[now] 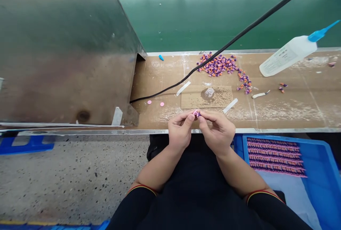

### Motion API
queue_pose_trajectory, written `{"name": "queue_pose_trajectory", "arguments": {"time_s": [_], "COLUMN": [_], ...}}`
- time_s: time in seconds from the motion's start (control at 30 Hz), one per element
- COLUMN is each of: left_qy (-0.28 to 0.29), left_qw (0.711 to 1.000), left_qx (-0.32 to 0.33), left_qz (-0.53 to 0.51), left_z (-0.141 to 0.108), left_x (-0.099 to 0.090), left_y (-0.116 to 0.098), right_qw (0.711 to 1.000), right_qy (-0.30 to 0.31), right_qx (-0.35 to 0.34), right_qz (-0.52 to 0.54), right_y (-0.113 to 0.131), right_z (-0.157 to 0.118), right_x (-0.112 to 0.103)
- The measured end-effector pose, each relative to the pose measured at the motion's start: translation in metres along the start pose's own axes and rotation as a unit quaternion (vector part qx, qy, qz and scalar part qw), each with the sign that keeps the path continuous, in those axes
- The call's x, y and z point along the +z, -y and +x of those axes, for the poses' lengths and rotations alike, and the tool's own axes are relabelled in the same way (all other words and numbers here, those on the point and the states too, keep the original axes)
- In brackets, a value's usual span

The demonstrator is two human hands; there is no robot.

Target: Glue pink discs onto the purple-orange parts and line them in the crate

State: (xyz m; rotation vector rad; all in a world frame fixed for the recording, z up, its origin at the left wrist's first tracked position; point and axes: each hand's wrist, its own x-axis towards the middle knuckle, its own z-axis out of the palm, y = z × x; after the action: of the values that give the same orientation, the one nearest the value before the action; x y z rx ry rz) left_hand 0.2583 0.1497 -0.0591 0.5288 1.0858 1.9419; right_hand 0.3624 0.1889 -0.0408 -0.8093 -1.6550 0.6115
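Observation:
Just in front of my body, over the table's near edge, my left hand (pixel 180 127) and my right hand (pixel 218 131) meet fingertip to fingertip. Both are closed in a pinch on one small pink and purple piece (pixel 197 114), pink towards the left and purple towards the right. My fingers cover most of it. Beyond them lies a taped-down cardboard piece (pixel 190 98), wet-spotted, bearing a small clear cup-like part (pixel 209 92). Two flat pink discs, a left one (pixel 149 102) and a right one (pixel 162 104), lie to the left.
Small purple, orange and pink pieces (pixel 217 65) form a pile at the back. A bottle with a blue nozzle (pixel 289 55) leans right. A black cable (pixel 231 41) crosses the table from a metal housing (pixel 66 52). A blue tray (pixel 319 173) at lower right holds rows of pieces.

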Motion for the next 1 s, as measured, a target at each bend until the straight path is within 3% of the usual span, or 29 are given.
{"name": "queue_pose_trajectory", "arguments": {"time_s": [0.23,0.43,0.73,0.83,0.93,1.0], "left_qy": [-0.004,-0.01,-0.004,0.019,0.038,0.02], "left_qw": [0.988,0.971,0.975,0.979,0.984,0.987], "left_qx": [0.094,0.168,0.156,0.134,0.115,0.108], "left_qz": [0.125,0.169,0.161,0.152,0.127,0.116], "left_z": [-0.004,-0.008,-0.012,-0.009,0.0,0.007], "left_x": [-0.005,0.0,0.0,-0.004,-0.014,-0.022], "left_y": [0.006,0.009,0.015,0.019,0.024,0.029], "right_qw": [0.998,0.999,0.999,0.999,0.991,0.982], "right_qy": [-0.024,-0.037,-0.049,-0.002,0.097,0.171], "right_qx": [-0.047,-0.014,0.004,0.032,0.079,0.081], "right_qz": [-0.033,-0.002,0.022,0.042,0.036,-0.017], "right_y": [0.001,0.003,0.001,-0.006,-0.025,-0.045], "right_z": [0.0,-0.002,-0.004,-0.001,0.009,0.017], "right_x": [0.003,0.004,0.007,-0.004,-0.028,-0.047]}}
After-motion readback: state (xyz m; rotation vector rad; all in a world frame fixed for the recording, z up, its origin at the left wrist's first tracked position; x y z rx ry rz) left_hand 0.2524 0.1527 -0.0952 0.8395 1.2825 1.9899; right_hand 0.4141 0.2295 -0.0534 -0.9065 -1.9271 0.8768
